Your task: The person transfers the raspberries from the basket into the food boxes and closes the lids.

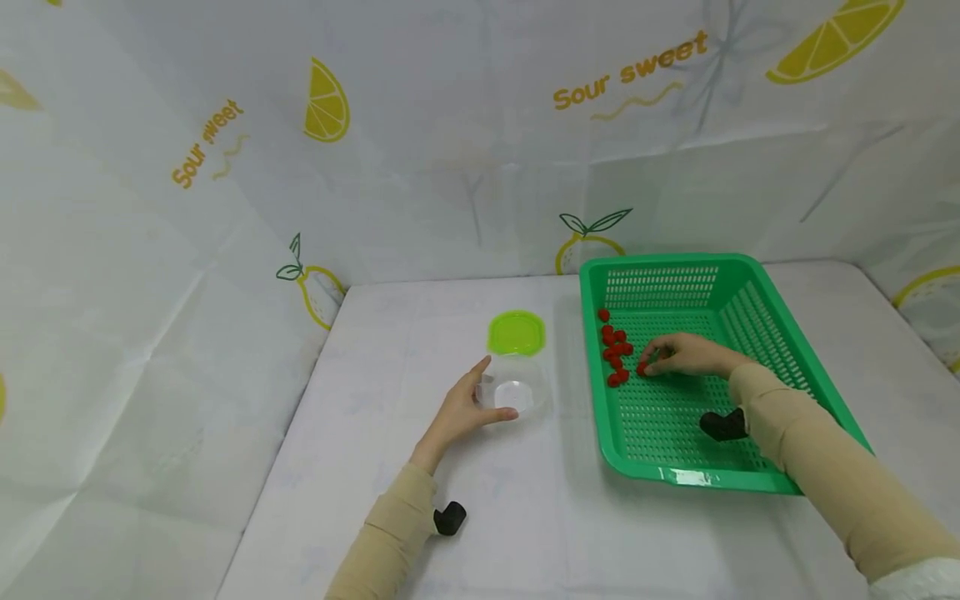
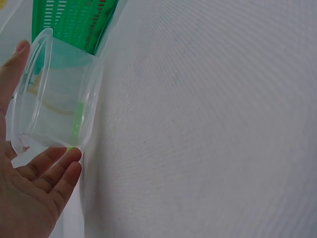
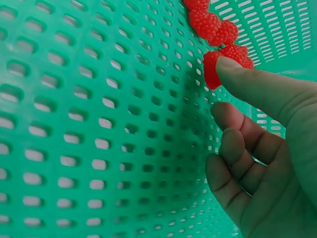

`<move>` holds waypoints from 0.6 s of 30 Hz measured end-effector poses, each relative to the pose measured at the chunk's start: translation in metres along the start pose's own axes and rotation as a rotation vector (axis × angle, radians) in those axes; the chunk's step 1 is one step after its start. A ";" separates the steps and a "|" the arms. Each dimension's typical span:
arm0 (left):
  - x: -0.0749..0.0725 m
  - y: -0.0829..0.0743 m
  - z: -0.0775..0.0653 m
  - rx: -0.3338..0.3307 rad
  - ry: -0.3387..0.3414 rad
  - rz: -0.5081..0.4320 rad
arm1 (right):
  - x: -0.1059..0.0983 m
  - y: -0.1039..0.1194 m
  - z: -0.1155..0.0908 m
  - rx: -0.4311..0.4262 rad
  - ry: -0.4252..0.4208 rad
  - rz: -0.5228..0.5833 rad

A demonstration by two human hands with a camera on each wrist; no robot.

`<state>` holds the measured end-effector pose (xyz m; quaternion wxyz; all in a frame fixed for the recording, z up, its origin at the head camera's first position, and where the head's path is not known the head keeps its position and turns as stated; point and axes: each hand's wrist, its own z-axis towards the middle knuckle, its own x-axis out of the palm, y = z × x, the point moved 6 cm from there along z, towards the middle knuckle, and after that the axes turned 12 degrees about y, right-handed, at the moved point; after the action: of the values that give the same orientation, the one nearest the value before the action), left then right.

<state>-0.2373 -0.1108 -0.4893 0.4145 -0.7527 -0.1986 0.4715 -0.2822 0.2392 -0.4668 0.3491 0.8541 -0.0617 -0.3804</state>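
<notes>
My left hand [image 1: 468,400] holds a clear plastic tub [image 1: 531,375] on the white cloth, thumb on the near side and fingers round the left. In the left wrist view the tub [image 2: 69,91] is see-through, with a wide rim and nothing in it. Inside the green basket [image 1: 697,479], my right hand [image 1: 686,354] pinches a red raspberry [image 3: 211,72] at the thumb tip; the other side of that grip is partly hidden. Several more raspberries [image 1: 609,333] lie in a loose group along the basket's left side, just left of my right fingertips.
A bright green lid [image 1: 517,333] lies flat behind the tub. High slatted walls and a thick rim surround the basket, and my right forearm [image 1: 840,467] crosses over its right rim. A printed cloth backdrop [image 1: 450,167] rises behind the table.
</notes>
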 end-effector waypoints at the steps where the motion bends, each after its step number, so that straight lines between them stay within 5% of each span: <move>1: 0.001 0.000 0.000 -0.001 0.003 0.001 | 0.000 0.001 -0.001 -0.002 0.000 -0.006; 18: -0.003 -0.003 0.001 0.000 0.070 0.035 | -0.005 0.028 -0.015 -0.059 -0.001 0.021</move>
<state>-0.2390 -0.1108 -0.4853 0.4128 -0.7721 -0.1711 0.4519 -0.2705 0.2285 -0.4388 0.3780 0.8426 -0.0596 -0.3790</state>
